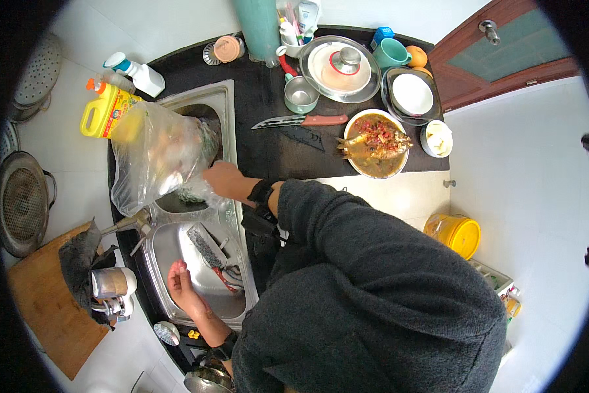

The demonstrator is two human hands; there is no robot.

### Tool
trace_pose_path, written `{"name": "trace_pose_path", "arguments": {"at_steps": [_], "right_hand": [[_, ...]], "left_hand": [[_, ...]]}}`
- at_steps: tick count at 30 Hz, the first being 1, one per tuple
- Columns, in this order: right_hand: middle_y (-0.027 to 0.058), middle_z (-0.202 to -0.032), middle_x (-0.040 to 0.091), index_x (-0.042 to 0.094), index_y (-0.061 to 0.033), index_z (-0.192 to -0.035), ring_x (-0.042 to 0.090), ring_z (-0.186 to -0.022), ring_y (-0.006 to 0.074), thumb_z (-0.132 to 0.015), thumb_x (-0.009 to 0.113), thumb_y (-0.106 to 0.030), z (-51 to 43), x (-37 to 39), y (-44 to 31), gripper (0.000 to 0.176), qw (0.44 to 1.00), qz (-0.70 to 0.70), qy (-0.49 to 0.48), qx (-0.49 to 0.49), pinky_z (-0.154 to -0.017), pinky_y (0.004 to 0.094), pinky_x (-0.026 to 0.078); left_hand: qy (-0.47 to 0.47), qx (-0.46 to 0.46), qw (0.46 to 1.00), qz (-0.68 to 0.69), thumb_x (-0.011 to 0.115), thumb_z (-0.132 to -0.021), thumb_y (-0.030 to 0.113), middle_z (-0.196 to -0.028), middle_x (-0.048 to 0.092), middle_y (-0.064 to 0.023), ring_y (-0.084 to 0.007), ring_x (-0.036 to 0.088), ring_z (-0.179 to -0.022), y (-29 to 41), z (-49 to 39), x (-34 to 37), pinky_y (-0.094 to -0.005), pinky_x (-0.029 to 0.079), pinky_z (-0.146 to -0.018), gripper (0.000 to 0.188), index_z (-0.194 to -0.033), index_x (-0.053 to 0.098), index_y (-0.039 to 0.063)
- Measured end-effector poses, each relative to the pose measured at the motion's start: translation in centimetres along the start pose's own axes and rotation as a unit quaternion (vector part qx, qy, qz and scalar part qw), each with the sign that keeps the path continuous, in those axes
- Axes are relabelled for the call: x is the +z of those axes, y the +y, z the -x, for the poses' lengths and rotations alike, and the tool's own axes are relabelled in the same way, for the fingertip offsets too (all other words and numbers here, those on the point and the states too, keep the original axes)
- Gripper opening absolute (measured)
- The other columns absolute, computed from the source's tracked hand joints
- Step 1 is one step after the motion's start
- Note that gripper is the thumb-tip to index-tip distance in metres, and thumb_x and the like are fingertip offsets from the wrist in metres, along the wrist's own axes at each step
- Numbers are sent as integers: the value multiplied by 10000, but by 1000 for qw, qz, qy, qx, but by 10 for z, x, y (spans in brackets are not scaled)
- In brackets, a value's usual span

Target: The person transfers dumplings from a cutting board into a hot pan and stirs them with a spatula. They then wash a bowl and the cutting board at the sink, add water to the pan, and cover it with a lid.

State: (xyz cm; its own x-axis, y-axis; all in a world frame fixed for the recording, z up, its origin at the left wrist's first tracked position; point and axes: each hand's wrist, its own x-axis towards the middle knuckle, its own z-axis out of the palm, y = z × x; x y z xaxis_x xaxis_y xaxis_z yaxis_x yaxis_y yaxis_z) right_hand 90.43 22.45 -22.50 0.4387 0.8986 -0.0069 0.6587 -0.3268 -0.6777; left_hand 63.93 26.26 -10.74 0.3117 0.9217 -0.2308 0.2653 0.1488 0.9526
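My right hand (pixel 224 180) is closed at the edge of a clear plastic bag (pixel 152 152), over the upper sink basin (pixel 229 127). Leafy greens and other produce show blurrily through the plastic. My left hand (pixel 185 290) hovers above the lower steel basin (pixel 225 307), fingers loosely curled with nothing visible in them. In that basin lie a cleaver-like blade with a speckled face (pixel 207 245) and a tool with red handles (pixel 224 279), apparently scissors. The faucet (pixel 136 221) stands at the wall side, between the basins.
A knife with a pink handle (pixel 324 120) and a bowl of cooked fish (pixel 375 142) are on the dark counter. Near the bag stand a yellow detergent jug (pixel 108 110) and a white spray bottle (pixel 144 77). A glass-lidded dish (pixel 340 69) sits farther back. A wooden cutting board (pixel 48 299) leans at the wall.
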Motion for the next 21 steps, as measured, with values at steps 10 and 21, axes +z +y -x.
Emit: {"name": "trace_pose_path", "arguments": {"at_steps": [10, 21], "right_hand": [[137, -877, 625, 606, -45, -1036, 617, -782, 287, -814, 595, -200, 105, -52, 1, 271, 969, -215, 91, -79, -691, 375, 500], [176, -1008, 601, 429, 40, -1195, 610, -848, 208, -914, 402, -63, 366, -117, 143, 301, 527, -612, 413, 422, -776, 290, 519]], "left_hand": [[-34, -9, 999, 3, 546, -897, 117, -1046, 607, -87, -159, 561, -976, -32, 8, -13, -276, 419, -869, 203, -1065, 569, 5], [-97, -16, 994, 54, 550, -899, 121, -1015, 607, -109, -166, 575, -945, -39, 8, 0, -284, 450, -874, 184, -1025, 566, -12]]}}
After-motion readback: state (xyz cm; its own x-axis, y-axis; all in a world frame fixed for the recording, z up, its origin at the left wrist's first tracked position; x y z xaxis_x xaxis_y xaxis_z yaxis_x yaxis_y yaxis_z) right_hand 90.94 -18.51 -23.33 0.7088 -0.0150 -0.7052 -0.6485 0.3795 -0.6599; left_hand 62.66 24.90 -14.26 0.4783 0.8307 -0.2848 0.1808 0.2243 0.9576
